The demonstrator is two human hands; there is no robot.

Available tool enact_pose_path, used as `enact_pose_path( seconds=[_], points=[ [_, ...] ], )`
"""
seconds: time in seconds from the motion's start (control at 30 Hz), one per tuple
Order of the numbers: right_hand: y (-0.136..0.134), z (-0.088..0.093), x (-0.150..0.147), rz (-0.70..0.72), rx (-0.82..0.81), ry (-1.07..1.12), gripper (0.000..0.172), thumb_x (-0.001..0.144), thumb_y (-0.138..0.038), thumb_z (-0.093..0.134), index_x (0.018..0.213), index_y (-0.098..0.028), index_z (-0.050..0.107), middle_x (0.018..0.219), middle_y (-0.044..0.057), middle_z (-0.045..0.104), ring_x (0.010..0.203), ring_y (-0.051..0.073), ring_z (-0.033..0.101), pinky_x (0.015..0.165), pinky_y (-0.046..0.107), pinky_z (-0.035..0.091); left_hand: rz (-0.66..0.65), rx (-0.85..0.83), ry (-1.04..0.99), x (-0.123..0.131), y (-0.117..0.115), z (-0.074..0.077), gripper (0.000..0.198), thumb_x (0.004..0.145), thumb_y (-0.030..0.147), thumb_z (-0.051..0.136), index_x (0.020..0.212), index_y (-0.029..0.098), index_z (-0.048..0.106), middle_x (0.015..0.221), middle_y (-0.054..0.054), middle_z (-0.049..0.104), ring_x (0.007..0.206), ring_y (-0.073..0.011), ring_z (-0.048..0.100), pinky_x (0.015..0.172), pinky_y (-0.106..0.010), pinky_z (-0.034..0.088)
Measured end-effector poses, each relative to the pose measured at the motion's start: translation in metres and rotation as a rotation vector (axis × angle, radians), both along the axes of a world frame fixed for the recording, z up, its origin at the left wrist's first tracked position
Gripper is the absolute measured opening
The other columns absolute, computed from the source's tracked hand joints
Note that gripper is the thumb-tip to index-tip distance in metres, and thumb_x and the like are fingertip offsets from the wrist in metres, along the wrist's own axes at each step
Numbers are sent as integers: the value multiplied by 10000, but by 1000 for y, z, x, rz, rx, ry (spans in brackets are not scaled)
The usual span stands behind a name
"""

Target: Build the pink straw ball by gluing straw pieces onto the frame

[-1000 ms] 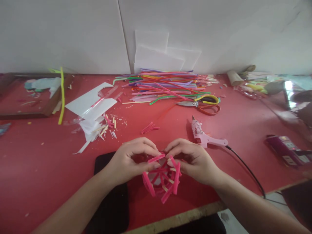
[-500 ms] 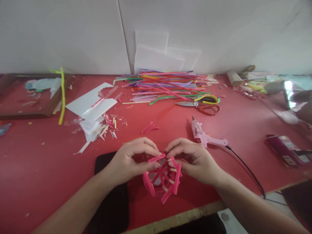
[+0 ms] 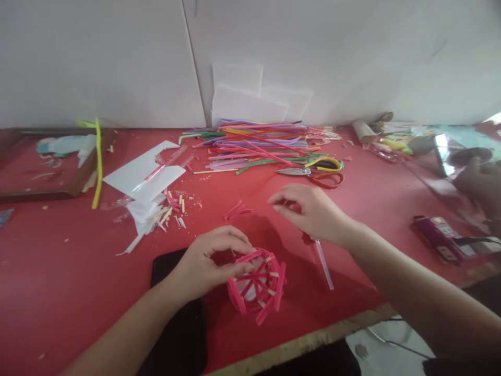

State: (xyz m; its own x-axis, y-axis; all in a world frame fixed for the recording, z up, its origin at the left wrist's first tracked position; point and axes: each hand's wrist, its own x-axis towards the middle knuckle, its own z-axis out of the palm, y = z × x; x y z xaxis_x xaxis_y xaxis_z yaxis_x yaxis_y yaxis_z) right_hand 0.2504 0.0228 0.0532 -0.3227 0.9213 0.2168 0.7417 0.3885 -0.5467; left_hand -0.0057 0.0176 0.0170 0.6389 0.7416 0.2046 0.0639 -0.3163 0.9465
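Note:
My left hand is closed on the rim of a small round basket made of bright pink pipe cleaners, with short pale stick pieces among them. Its thumb lies inside the rim and its fingers outside. My right hand is away from the basket, over the table to its upper right. Its fingers are loosely bent, with a gap at the thumb and nothing visible between them. A clear glue stick sticks out below this hand. The glue gun is hidden behind the hand and forearm.
Scissors lie before a pile of coloured pipe cleaners. Pink cut pieces, paper scraps and a black phone-like slab are nearby. At right, a person's hand shows beyond a purple box.
My right hand has left the basket and moved up and right over the glue gun, covering it. My left hand still holds the basket. The view has shifted slightly.

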Motion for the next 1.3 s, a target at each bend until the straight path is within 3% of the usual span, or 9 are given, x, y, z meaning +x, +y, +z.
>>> enact_pose_path(
  seconds=[0.1, 0.2, 0.37, 0.53, 0.63, 0.8, 0.93, 1.07, 1.3],
  points=[
    [31, -11, -13, 150, 56, -260, 233, 913, -88, 518, 994, -169, 721, 975, 74, 753, 900, 190, 682, 807, 313, 510, 7, -7, -1, 1, -1, 1, 88, 779, 227, 798, 860, 203, 774, 892, -55, 739, 752, -153, 699, 704, -261, 576],
    [56, -18, -31, 280, 43, -369, 204, 932, -110, 539, 980, -139, 735, 954, 104, 732, 896, 207, 663, 799, 322, 486, 14, 5, -20, 2, -1, 2, 93, 768, 202, 805, 854, 200, 771, 890, -47, 739, 757, -145, 697, 710, -247, 567],
    [76, -12, -55, 492, 13, -507, 183, 938, -137, 575, 930, -173, 754, 936, 87, 734, 931, 213, 646, 804, 317, 465, 11, 12, -32, 2, -2, 0, 108, 767, 188, 805, 868, 204, 771, 890, -37, 731, 762, -133, 692, 715, -232, 555],
    [86, -6, -65, 528, -20, -600, 228, 845, -34, 579, 713, -161, 715, 763, 80, 723, 749, 205, 629, 653, 314, 405, -10, -2, -34, 1, -2, -2, 102, 782, 201, 798, 880, 197, 771, 890, -38, 722, 757, -125, 686, 700, -219, 548],
    [90, -2, -65, 501, -45, -587, 191, 775, -19, 612, 674, -158, 695, 743, 71, 725, 719, 185, 619, 643, 297, 399, -17, -1, -30, 1, -1, -2, 94, 784, 198, 799, 872, 192, 769, 891, -36, 717, 767, -123, 685, 717, -219, 550],
    [75, 30, -54, 366, -107, -406, 176, 815, -117, 570, 896, -135, 725, 870, 56, 745, 771, 147, 646, 683, 253, 451, -14, 19, -19, 1, -1, -2, 90, 786, 198, 801, 866, 186, 762, 891, -38, 716, 770, -132, 683, 730, -239, 551],
    [49, 66, -40, 276, -484, -167, 140, 755, -228, 625, 827, -176, 732, 727, -11, 719, 657, 120, 628, 608, 230, 445, -27, 17, -36, 0, -1, -3, 115, 784, 192, 808, 883, 194, 751, 898, -22, 706, 777, -121, 675, 731, -226, 544],
    [31, 87, -32, 362, -705, -197, 152, 738, -237, 606, 808, -204, 737, 721, -22, 738, 617, 117, 625, 559, 230, 440, -29, -16, -52, 0, -2, -4, 139, 790, 174, 801, 908, 208, 736, 917, -7, 697, 802, -112, 673, 733, -210, 545],
    [16, 102, -34, 327, -953, -331, 139, 754, -274, 604, 819, -211, 709, 681, -45, 669, 434, 62, 465, 391, 207, 359, -36, -25, -46, 0, -2, -2, 112, 802, 164, 785, 886, 208, 724, 914, 4, 681, 804, -104, 663, 722, -205, 539]
  ],
)
